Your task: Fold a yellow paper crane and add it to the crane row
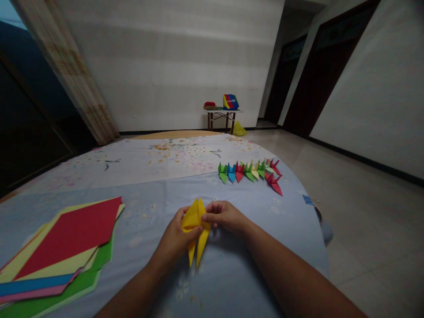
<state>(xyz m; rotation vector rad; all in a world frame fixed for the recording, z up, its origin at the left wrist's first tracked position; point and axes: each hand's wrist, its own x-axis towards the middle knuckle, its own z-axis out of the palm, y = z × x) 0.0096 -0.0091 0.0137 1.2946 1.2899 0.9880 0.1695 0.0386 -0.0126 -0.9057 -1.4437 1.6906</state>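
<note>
A partly folded yellow origami paper [191, 216] is held between my two hands over the blue part of the tablecloth. Two narrow points of it hang toward me, and its broader folded end points away. My left hand [180, 234] grips its left side, thumb pressed across the front. On the right edge, the thumb and index finger of my right hand [227, 216] pinch the paper. The fingers behind the paper are partly hidden.
A stack of coloured paper sheets [73, 234], red on top, lies at the left. Several finished paper cranes [239, 172] stand in a row at the back right. The round table's edge curves along the right. Beyond it, a small table [222, 111] stands by the wall.
</note>
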